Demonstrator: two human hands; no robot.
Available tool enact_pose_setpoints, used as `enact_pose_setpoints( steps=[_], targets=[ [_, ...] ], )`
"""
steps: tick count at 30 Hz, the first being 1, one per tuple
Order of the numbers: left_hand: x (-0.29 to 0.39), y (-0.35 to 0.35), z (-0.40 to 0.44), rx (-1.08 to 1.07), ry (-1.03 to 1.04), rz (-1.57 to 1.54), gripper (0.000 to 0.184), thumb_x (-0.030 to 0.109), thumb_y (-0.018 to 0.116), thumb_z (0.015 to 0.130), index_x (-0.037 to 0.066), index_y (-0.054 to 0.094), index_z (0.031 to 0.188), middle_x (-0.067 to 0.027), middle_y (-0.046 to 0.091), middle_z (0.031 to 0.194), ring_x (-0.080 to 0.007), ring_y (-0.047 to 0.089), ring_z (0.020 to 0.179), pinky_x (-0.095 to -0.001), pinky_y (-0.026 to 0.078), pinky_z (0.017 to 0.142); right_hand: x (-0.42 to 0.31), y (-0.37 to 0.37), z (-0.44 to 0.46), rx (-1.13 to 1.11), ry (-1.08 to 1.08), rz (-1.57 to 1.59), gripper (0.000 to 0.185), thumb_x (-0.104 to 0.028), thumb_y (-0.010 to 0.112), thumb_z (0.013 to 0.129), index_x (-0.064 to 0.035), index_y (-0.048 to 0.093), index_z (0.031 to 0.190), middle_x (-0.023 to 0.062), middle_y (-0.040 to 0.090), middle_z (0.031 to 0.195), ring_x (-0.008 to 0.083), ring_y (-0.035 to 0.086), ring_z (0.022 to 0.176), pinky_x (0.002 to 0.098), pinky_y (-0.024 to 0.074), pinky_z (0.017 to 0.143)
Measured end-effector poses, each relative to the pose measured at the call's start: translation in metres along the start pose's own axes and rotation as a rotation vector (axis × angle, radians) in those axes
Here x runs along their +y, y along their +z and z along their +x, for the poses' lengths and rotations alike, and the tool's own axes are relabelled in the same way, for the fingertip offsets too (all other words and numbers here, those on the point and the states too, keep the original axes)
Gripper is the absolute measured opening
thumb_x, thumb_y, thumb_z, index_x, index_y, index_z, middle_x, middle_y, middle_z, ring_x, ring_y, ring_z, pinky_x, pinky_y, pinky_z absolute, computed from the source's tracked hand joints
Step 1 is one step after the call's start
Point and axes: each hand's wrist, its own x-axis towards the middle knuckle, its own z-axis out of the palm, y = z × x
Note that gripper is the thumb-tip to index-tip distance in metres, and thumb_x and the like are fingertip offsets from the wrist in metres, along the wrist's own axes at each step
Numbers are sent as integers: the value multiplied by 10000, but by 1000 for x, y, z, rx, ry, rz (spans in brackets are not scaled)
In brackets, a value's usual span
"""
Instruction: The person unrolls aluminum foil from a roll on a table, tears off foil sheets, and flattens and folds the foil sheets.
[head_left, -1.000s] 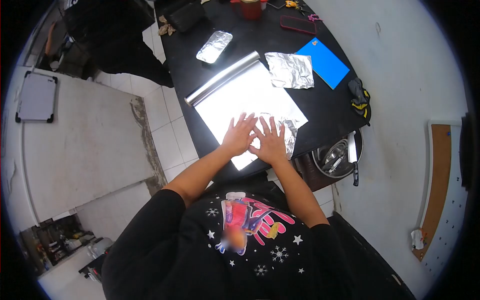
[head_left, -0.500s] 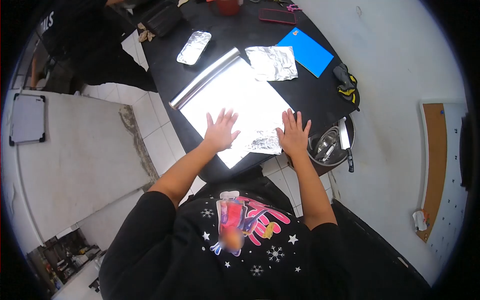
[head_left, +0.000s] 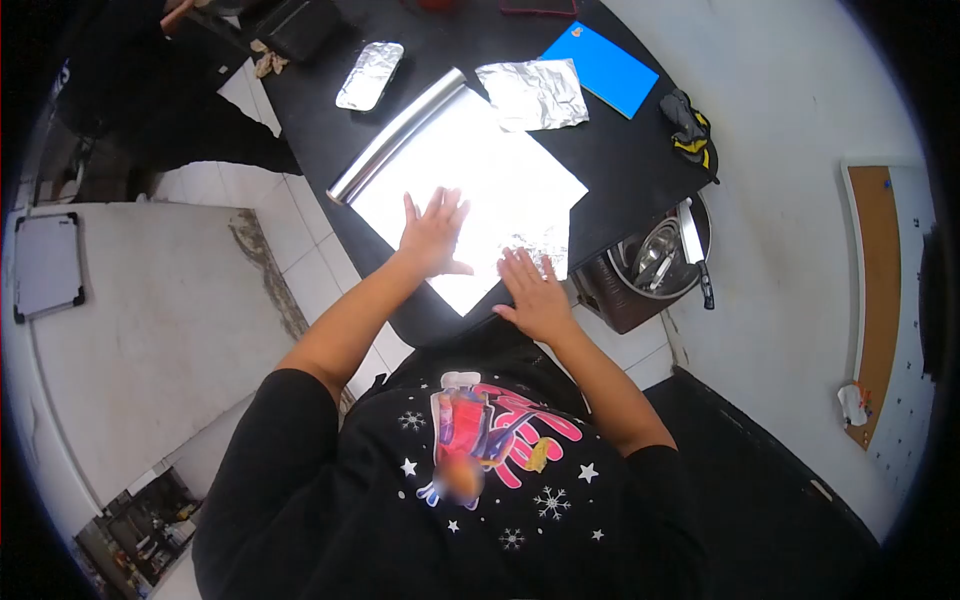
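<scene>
My left hand (head_left: 432, 236) lies flat with spread fingers on a bright sheet of foil (head_left: 490, 170), near its left edge. The sheet runs out from a foil roll (head_left: 398, 135) lying slantwise on the black table (head_left: 625, 190). My right hand (head_left: 535, 295) rests palm down, fingers stretched, on the near edge of a crinkled foil piece (head_left: 540, 235) that overlaps the sheet. Neither hand grips anything. Beyond the sheet lies another crumpled foil piece (head_left: 535, 95). A foil-covered tray (head_left: 370, 75) stands past the roll.
A blue folder (head_left: 605, 70) and grey-yellow gloves (head_left: 690, 130) lie on the right of the table. Below its right edge, a metal pot (head_left: 625, 255) holds utensils, with a knife (head_left: 692, 235) across its rim. Another person in dark clothes (head_left: 150, 110) stands at the upper left.
My right hand has moved left and nearer my body across the crinkled foil, after the hands had spread apart. My left hand has shifted slightly up the sheet. The camera view has shifted.
</scene>
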Motion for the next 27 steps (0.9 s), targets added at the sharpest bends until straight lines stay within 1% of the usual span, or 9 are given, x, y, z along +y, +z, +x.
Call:
enact_pose_setpoints(
  steps=[5,8,11,14,16,19,20,25,27],
  targets=[
    [-5,2,0,-21,18,-18,1129,603,742,599,91,208,1452,-127,149,1523,-340,131,1409,-712,137,1024,34,-1,-43,-12,310,-141,795,-508,540,842,-89,254,1453,91,184,1533,272,141,1417,531,118,1115],
    [-4,-4,0,-42,15,-38,1141,586,755,596,96,193,1458,-117,109,1539,-344,97,1417,-709,119,1031,65,17,-85,210,569,-259,681,-469,542,863,-68,378,1389,162,317,1459,310,281,1352,527,205,1086],
    [-6,5,-2,2,34,-66,1114,574,760,595,84,228,1442,-148,146,1524,-370,129,1405,-731,118,1011,88,47,-100,467,914,313,545,-444,603,851,-44,538,1215,188,559,1216,271,550,1092,435,448,882],
    [-7,6,1,16,44,-83,1106,558,764,598,83,227,1440,-160,154,1520,-398,124,1400,-742,103,1002,56,18,-65,269,1159,1395,444,-474,599,860,-44,609,966,82,634,882,182,620,753,339,490,645],
    [-6,6,1,18,39,-83,1102,550,766,599,81,227,1439,-168,158,1518,-412,124,1396,-749,96,995,39,21,-40,272,1118,1407,410,-467,669,819,-63,599,836,24,610,735,109,584,597,243,432,493],
    [-6,6,0,29,48,-84,1102,547,769,592,82,234,1436,-173,160,1516,-419,127,1394,-752,96,991,25,29,-16,315,1117,1394,359,-416,703,806,-83,586,747,26,582,651,106,558,539,218,397,436],
    [-7,6,-1,29,49,-87,1101,547,769,592,82,235,1435,-173,160,1516,-419,126,1394,-753,96,990,23,30,-14,363,1134,1417,326,-343,709,815,-91,545,688,20,565,617,93,537,503,209,379,415],
    [-8,9,0,33,53,-119,1114,542,775,584,87,225,1440,-168,144,1518,-412,124,1394,-754,81,989,19,28,-11,541,1048,1513,266,-185,678,840,-89,493,673,33,577,648,113,569,546,225,421,448],
    [-2,-2,-10,195,70,-152,992,507,771,615,71,329,1389,-176,261,1469,-390,244,1348,-702,180,1000,17,21,-10,563,1024,1649,213,-133,647,851,-77,490,719,57,591,692,146,600,594,248,461,489]
  ],
)
